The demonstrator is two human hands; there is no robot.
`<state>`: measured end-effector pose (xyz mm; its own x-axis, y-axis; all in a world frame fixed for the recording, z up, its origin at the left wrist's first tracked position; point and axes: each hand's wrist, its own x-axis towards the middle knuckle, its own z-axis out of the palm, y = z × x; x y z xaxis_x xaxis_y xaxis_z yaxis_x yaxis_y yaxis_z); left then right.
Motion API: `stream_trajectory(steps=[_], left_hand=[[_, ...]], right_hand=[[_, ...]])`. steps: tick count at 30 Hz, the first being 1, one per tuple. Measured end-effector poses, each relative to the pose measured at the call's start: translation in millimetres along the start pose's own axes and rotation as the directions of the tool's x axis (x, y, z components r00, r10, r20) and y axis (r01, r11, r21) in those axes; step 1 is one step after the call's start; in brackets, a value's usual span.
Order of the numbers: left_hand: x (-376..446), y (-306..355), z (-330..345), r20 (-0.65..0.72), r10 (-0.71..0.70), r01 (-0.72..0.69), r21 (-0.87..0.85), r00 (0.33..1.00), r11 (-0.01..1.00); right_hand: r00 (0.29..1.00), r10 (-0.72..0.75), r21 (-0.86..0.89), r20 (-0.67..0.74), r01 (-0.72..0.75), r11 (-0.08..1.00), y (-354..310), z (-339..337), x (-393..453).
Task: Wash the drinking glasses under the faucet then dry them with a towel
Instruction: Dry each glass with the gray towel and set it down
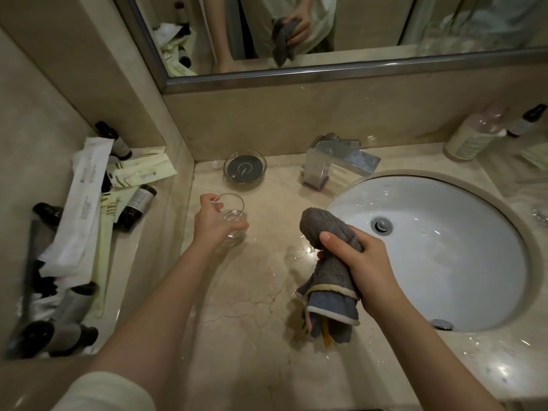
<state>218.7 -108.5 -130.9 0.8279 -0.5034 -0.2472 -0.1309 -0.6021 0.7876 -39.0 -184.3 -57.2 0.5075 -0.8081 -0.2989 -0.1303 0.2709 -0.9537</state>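
My left hand grips the short clear drinking glass, fingers and thumb curled round its near and left side. Glass stands upright, mouth up, base on or just above the beige marble bench; I cannot tell if it touches. It sits at about 1 o'clock from my left palm, just beyond the knuckles. Its axis runs vertical; the rim faces up toward me.

My right hand is clamped round a grey terry towel with pale piping, thumb across the front, fingers wrapped behind. Towel is rolled into a bundle, long axis running 12 to 6 o'clock, slightly tilted: rounded top end sticks out at 11 o'clock of my fist, hemmed loose end hangs at 6 o'clock, above the bench. Towel and glass are well apart, towel at 3 o'clock of the glass.

White oval sink basin lies at 3 o'clock of the towel, right beside my right hand. Square chrome faucet stands at 12 o'clock of the towel, spout pointing toward the basin. Small round glass dish with a dark disc inside sits at 12 o'clock of the glass, near it. Water streaks shine on the bench between my hands. Dark toiletry bottles and white sachets lie jumbled on the side ledge at 9 o'clock.
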Motion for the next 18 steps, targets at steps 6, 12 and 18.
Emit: stream_trajectory(steps=[6, 12, 18], left_hand=[[-9, 2, -1, -0.049, 0.090, -0.072, 0.303, 0.995, 0.950], [-41, 26, -5, -0.067, 0.359, -0.293, 0.449, 0.931, 0.844], [-106, 58, 18, 0.066, 0.434, -0.431, 0.317, 0.898, 0.844]], right_hand=[[0.998, -0.017, -0.033, -0.068, 0.015, 0.999, 3, -5, -3], [0.970, -0.060, -0.093, -0.234, 0.039, 0.995, 8, -30, -6], [0.938, -0.056, -0.066, -0.341, 0.036, 0.997, 7, -94, -21]])
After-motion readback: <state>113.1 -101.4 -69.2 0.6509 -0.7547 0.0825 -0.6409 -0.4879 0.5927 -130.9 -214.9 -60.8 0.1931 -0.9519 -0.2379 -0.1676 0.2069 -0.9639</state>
